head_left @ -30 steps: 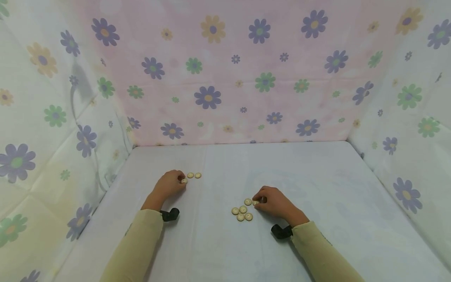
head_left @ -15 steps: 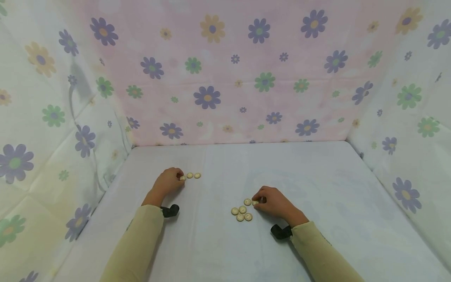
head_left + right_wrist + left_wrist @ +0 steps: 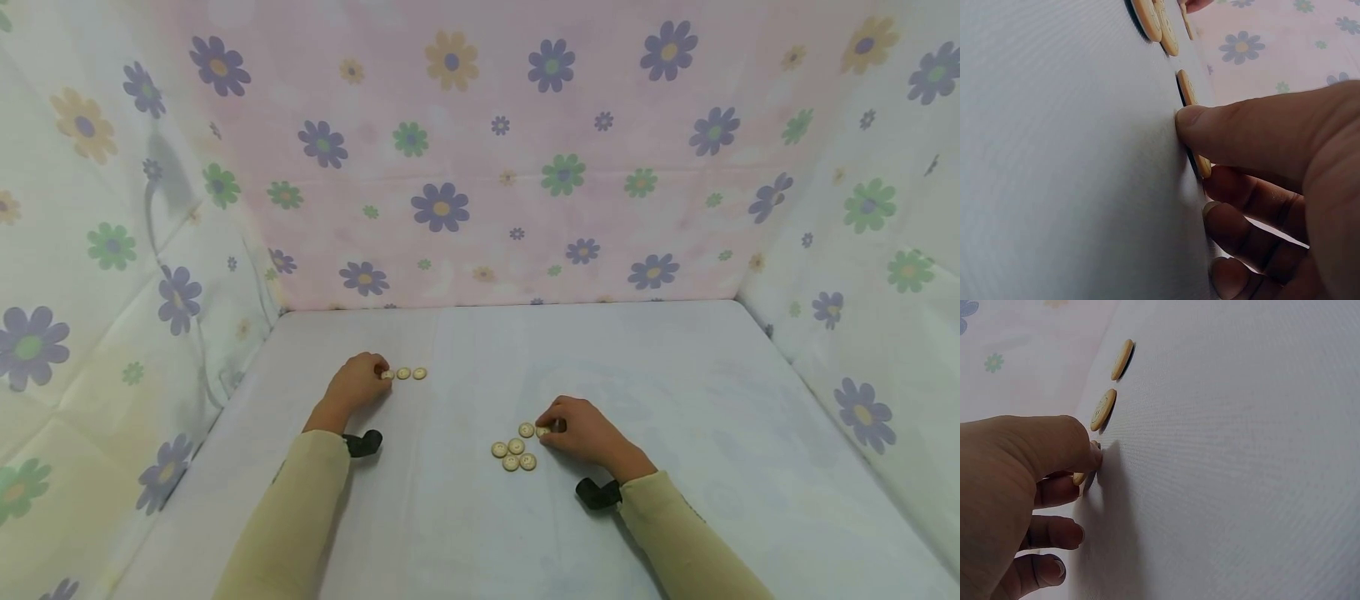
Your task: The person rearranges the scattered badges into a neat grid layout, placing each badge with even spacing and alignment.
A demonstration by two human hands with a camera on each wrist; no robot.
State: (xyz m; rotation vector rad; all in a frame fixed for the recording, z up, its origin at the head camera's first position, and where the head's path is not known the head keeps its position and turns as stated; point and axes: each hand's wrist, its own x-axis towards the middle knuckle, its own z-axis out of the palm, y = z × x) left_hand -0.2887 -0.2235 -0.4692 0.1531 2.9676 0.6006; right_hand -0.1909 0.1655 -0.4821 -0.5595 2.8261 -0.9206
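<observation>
At the left of the head view my left hand [image 3: 356, 385] pinches a round pale disc [image 3: 387, 375] between thumb and fingers, low at the table. Two similar marked discs, a middle disc [image 3: 403, 373] and an end disc [image 3: 420, 373], lie in a row to its right. My right hand [image 3: 588, 435] holds another disc [image 3: 1204, 165] by its edge at the table surface, thumb on the near side. Just left of those fingers lies a loose disc [image 3: 527, 430]. The thumb covers part of the held disc in each wrist view.
Several more discs [image 3: 513, 454] form a cluster left of my right hand. A white cloth [image 3: 465, 533] covers the table. Flowered fabric walls [image 3: 480, 167] enclose the back and both sides. Each wrist carries a black camera mount [image 3: 597, 493].
My left hand has slid its disc away from me and slightly left, into line with the two others. The right hand stays in place with its disc.
</observation>
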